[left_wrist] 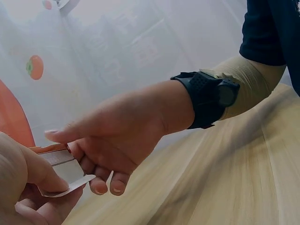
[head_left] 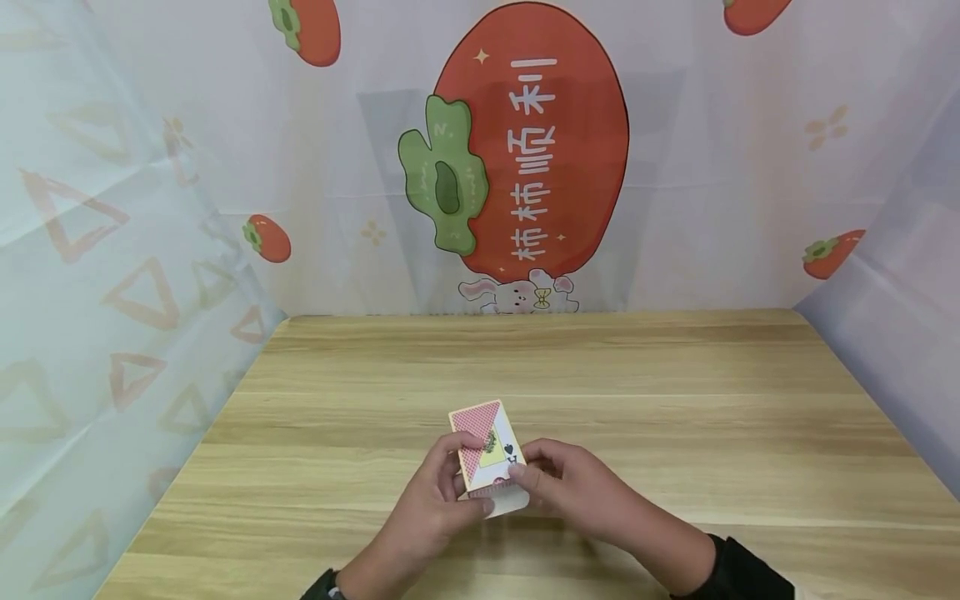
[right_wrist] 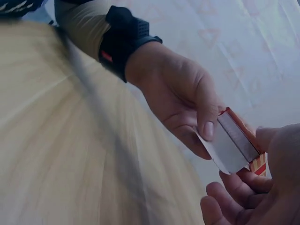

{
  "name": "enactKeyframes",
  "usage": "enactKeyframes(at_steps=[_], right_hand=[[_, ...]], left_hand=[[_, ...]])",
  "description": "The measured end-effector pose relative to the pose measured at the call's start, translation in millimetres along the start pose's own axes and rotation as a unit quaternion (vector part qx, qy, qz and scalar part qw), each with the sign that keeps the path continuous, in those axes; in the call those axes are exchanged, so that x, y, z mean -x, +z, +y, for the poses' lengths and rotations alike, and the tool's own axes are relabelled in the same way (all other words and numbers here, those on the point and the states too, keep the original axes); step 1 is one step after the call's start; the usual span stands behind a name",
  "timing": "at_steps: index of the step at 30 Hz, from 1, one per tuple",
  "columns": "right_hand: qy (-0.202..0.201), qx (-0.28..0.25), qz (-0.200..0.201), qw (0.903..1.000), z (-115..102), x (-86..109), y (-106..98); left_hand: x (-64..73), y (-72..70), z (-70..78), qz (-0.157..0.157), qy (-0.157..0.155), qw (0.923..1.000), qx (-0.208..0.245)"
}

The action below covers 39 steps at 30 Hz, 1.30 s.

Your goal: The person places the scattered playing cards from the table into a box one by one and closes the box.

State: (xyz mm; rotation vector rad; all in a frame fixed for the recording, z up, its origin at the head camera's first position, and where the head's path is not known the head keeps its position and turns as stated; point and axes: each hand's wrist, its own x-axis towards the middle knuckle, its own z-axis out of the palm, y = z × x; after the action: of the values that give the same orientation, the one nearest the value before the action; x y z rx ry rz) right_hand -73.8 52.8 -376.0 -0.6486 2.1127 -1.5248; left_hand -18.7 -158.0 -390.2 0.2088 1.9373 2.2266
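A playing-card box (head_left: 493, 457), red-checked and white with a spade mark, is held above the table between both hands. Its white end flap (head_left: 512, 500) hangs open toward the person, and the stacked card edges (right_wrist: 237, 135) show inside the box in the right wrist view. My left hand (head_left: 438, 500) grips the box from the left, with fingers over its face and the thumb on the flap. On the other side, my right hand (head_left: 581, 485) pinches the lower right corner, thumb on the front face. Its fingertips behind the box are hidden in the head view.
The wood-grain table (head_left: 337, 400) extends around the hands. A white cloth backdrop (head_left: 697, 192) with printed persimmons rises behind it, and cloth side walls (head_left: 112, 292) flank the table. Both wrists carry a dark strapped device (left_wrist: 206, 93).
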Motion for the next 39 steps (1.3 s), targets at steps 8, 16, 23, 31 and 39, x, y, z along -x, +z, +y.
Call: enactKeyframes(at_steps=[8, 16, 23, 31, 39], right_hand=[[0.036, -0.119, -0.014, 0.9921, 1.6, -0.1, -3.2], [0.048, -0.134, 0.011, 0.9898, 2.7, 0.6, -15.1], [0.026, -0.075, -0.043, 0.9959, 3.1, 5.8, -26.2], [0.025, -0.028, -0.035, 0.9987, -5.1, 5.5, -35.2], [0.025, -0.017, -0.003, 0.9995, -9.5, 2.4, -35.5]], left_hand=[[2.7, 2.9, -2.0, -0.051, -0.002, 0.9987, 0.0], [1.7, 0.6, 7.2, -0.01, -0.008, 0.9991, -0.04], [-5.0, -7.3, 12.7, 0.02, -0.027, 0.9975, -0.062], [-5.5, 3.3, 5.2, -0.027, -0.035, 0.9986, -0.028], [-3.0, 17.0, -5.9, -0.099, -0.037, 0.9942, -0.02]])
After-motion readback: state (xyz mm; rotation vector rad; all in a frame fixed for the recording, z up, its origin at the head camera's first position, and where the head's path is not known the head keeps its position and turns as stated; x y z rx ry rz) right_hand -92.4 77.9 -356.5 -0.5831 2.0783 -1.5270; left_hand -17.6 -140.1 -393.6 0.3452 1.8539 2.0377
